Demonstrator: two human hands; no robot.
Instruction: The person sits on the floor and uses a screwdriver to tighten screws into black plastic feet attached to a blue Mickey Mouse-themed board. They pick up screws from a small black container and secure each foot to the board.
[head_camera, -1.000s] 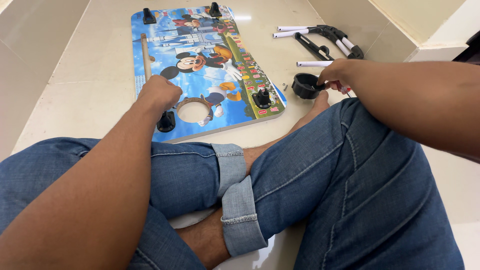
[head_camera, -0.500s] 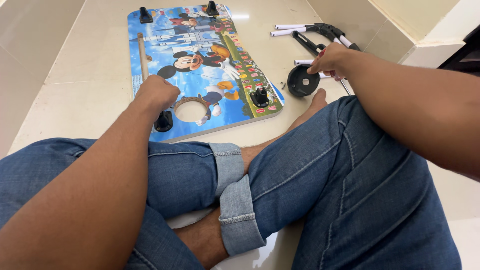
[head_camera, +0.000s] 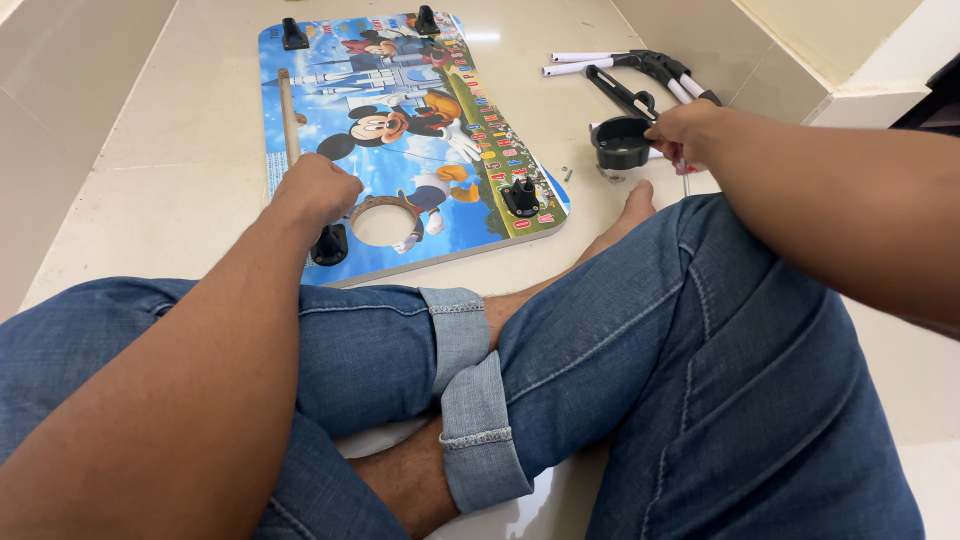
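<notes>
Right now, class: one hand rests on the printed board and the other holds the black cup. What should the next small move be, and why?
Probably carry the black cup in the right hand across to the round hole in the board. The hole stands empty, the cup looks about its size, and the left hand already steadies the board beside it.

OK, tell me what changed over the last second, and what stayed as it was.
The right hand kept hold of the black cup holder and carried it a little away from the body, toward the folded legs. The left hand stayed fisted on the colourful cartoon board beside its round hole. The board did not move.
</notes>
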